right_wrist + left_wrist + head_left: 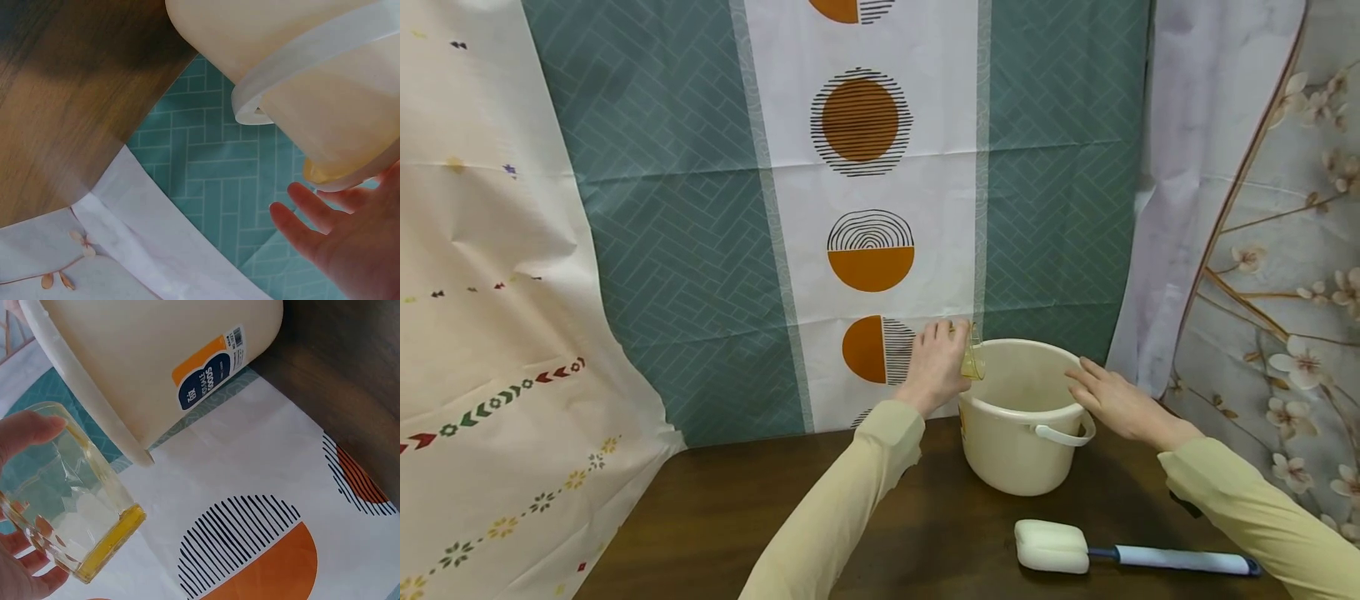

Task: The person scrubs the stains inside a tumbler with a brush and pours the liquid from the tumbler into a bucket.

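Observation:
My left hand (937, 367) grips a clear, yellow-tinted drinking glass (78, 500) at the left rim of a cream bucket (1018, 454). The glass is tilted, and its thick amber base shows in the left wrist view. My thumb lies on one side of the glass and the fingers on the other. On the opposite side of the bucket, my right hand (1116, 404) is at the rim with its fingers extended. In the right wrist view its fingertips (284, 219) are right by the rim. The bucket stands upright, its white handle (1067, 430) hanging at the front right.
A sponge brush (1051, 547) with a light blue handle lies in front of the bucket on the dark wooden table (737, 517). Patterned cloths hang behind the table (685, 250) and at both sides. A label (209, 369) is stuck on the bucket's left side.

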Demonstrator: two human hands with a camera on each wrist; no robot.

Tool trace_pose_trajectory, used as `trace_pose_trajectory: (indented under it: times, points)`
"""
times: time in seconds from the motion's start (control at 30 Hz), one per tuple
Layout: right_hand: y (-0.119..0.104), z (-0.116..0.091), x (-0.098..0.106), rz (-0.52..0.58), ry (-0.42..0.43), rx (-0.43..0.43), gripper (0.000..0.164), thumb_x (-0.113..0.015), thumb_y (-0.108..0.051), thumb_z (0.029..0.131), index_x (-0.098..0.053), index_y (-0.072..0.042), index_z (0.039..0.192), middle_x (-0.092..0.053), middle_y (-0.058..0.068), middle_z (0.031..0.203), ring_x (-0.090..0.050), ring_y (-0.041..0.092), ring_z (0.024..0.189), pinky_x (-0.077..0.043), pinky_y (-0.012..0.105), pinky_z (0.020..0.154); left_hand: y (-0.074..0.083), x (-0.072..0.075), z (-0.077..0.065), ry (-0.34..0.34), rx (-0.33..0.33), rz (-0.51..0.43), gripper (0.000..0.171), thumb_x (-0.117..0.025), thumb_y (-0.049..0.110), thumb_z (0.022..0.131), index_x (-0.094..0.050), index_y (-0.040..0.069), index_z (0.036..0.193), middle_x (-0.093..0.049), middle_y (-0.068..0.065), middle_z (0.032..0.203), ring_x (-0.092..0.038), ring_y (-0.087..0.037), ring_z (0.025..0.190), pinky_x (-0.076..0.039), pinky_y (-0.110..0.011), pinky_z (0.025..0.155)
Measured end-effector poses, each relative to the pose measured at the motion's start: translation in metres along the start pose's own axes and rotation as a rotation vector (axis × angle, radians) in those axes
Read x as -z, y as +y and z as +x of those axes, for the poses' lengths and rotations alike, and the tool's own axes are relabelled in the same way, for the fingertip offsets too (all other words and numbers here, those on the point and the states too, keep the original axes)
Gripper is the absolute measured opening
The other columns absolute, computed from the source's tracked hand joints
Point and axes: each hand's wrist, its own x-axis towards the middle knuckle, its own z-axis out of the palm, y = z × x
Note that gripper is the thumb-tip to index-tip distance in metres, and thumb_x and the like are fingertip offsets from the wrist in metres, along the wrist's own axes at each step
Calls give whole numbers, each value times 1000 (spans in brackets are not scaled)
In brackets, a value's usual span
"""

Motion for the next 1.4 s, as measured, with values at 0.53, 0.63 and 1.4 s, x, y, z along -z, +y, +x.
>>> trace_pose_trajectory:
  times: [0.53,0.63,1.4]
  points:
    - [-1,0,0,3,2,4,45,-35,-26,99,-45,9,126,-26,36,132,-30,53,114,-25,59,88,6,-5,3,27,-106,153,75,-78,27,68,-37,13,129,-43,-9,115,-38,-25,108,-29,-39,91]
    - [-1,0,0,6,0,0,45,-35,-26,99,-44,9,126,-26,36,132,-30,53,114,-25,59,88,7,-5,4,27,-116,176,74,-78,27,69,-37,13,129,-43,-9,116,-37,-26,108,-29,-39,91]
    - [0,0,-3,3,0,-10,48,-32,-27,100,-43,11,126,-25,37,133,-27,52,117,-21,60,90,13,-8,5,232,-403,490,43,-57,4,88,-45,18,127,-44,-9,122,-38,-25,114,-24,-40,98]
